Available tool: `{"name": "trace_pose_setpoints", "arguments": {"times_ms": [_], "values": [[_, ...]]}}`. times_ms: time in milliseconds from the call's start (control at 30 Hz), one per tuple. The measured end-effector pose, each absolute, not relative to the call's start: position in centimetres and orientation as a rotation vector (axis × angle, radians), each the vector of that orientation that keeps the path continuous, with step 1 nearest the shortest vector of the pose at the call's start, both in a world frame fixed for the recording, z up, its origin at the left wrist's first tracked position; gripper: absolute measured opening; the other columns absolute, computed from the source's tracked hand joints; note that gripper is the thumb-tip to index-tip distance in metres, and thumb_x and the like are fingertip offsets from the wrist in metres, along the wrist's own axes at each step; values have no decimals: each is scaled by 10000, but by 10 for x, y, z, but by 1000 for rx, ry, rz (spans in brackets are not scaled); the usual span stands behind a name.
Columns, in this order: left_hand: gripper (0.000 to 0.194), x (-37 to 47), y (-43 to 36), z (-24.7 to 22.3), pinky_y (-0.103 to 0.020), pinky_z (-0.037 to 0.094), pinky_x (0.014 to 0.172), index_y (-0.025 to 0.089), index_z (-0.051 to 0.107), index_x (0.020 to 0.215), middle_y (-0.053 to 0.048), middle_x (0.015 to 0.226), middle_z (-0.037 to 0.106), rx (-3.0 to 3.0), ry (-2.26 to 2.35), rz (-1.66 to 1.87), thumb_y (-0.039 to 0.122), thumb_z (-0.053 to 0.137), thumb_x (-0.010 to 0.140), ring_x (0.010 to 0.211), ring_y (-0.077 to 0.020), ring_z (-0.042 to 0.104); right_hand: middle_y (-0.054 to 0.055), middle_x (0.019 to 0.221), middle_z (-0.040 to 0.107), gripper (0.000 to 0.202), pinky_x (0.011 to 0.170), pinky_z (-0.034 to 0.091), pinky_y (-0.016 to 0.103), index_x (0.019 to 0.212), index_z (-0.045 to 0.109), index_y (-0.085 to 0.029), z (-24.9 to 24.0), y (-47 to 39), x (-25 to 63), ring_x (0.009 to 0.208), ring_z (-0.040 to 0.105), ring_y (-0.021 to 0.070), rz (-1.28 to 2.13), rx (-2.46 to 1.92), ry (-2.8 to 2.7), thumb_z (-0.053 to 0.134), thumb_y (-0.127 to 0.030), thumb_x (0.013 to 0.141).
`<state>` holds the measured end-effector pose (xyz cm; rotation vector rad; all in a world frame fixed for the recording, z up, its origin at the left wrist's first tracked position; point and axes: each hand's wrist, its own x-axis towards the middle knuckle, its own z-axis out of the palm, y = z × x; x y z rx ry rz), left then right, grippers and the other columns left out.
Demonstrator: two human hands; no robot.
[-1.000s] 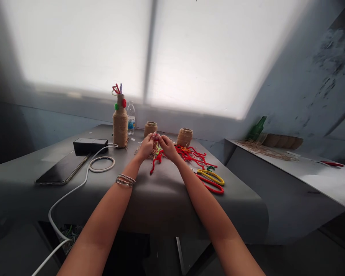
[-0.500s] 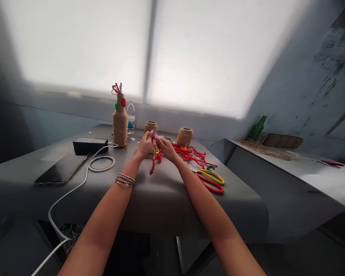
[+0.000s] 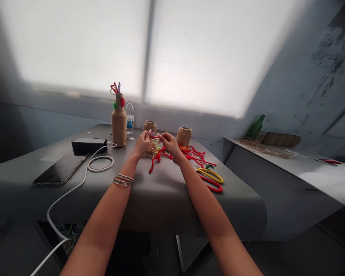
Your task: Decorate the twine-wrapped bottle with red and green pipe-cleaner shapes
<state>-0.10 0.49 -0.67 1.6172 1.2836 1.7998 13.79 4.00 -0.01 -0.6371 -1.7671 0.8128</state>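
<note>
Both hands, the left hand [image 3: 142,142] and right hand [image 3: 169,143], are pinching a red pipe cleaner [image 3: 156,157] taut near the tabletop's [image 3: 161,191] far edge, its tail dangling.

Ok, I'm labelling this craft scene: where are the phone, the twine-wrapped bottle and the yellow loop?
phone [image 3: 59,168], head view, middle of its dark screen.
twine-wrapped bottle [image 3: 119,124], head view, wrapped body.
yellow loop [image 3: 210,174], head view, its upper strand.

Your two bare forearms, sleeveless from the near edge of the frame out to the hands. Your left wrist carries a stack of thin bracelets [image 3: 123,179], one pale and beaded, one of silvery metal. Your right wrist wears nothing, and no rings can be made out.
</note>
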Motion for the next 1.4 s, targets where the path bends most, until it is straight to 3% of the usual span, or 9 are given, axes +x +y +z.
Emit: {"name": "trace_pose_setpoints", "arguments": {"times_ms": [100, 267, 367, 500, 600, 700, 933, 1233, 1400], "values": [[242, -3, 7, -10, -267, 314, 605, 188, 466, 729, -7, 666, 510, 1693, 1397, 1801, 230, 371, 948, 629, -150, 458, -35, 654, 515, 400, 449, 342, 221, 772, 481, -200, -2, 41, 137, 480, 416, 74, 899, -835, -1548, 633, -567, 725], [219, -3, 1, -9, -290, 313, 618, 200, 507, 843, -65, 855, 633, 1802, 1787, 1753, 262, 334, 962, 760, -204, 561, 14, 494, 508, 590, 333, 205, 225, 574, 523, -168, 0, 37, 134, 356, 356, 62, 1405, -1074, -1643, 396, -688, 820], [214, 0, -4, -8, -292, 318, 626, 206, 523, 888, -70, 903, 652, 1936, 1907, 1634, 254, 329, 963, 813, -216, 591, 26, 528, 572, 558, 323, 179, 204, 641, 604, -143, 2, 35, 135, 358, 357, 45, 1616, -989, -1641, 452, -647, 824], [183, 3, -6, -8, -288, 312, 623, 213, 520, 882, -61, 882, 656, 2109, 1894, 1480, 218, 350, 948, 815, -215, 602, -24, 498, 534, 326, 328, 162, 187, 682, 602, -137, 0, 35, 138, 354, 291, 24, 1519, -919, -1533, 642, -443, 785], [172, 4, -5, -10, -289, 291, 607, 215, 506, 841, -61, 859, 648, 2132, 1854, 1459, 226, 367, 942, 783, -221, 595, -15, 597, 593, 254, 358, 221, 181, 703, 608, -137, -1, 35, 140, 397, 333, 21, 1405, -866, -1549, 720, -366, 710], [171, 4, -3, -12, -286, 273, 596, 222, 490, 795, -55, 790, 621, 2082, 1801, 1499, 253, 397, 935, 724, -222, 576, 1, 714, 645, 295, 406, 270, 186, 766, 645, -143, 0, 36, 139, 467, 384, 36, 1246, -778, -1604, 732, -403, 657], [195, 1, 0, -14, -271, 253, 576, 227, 468, 734, -28, 670, 553, 2022, 1709, 1537, 261, 421, 921, 635, -204, 520, -1, 590, 580, 404, 518, 331, 240, 748, 701, -135, -2, 39, 133, 578, 450, 109, 843, -722, -1692, 678, -522, 634], [223, 1, -1, -11, -280, 238, 566, 216, 421, 690, -8, 618, 489, 1991, 1651, 1486, 215, 412, 913, 589, -179, 457, -55, 470, 370, 521, 463, 251, 231, 851, 708, -118, -2, 36, 137, 493, 323, 76, 936, -700, -1779, 607, -606, 701], [204, -2, 4, -13, -271, 259, 577, 204, 446, 698, -3, 645, 500, 1909, 1521, 1557, 202, 427, 901, 604, -161, 438, -26, 597, 558, 487, 564, 372, 213, 946, 718, -141, 1, 32, 135, 631, 485, 98, 1051, -608, -1804, 694, -534, 660]]}}
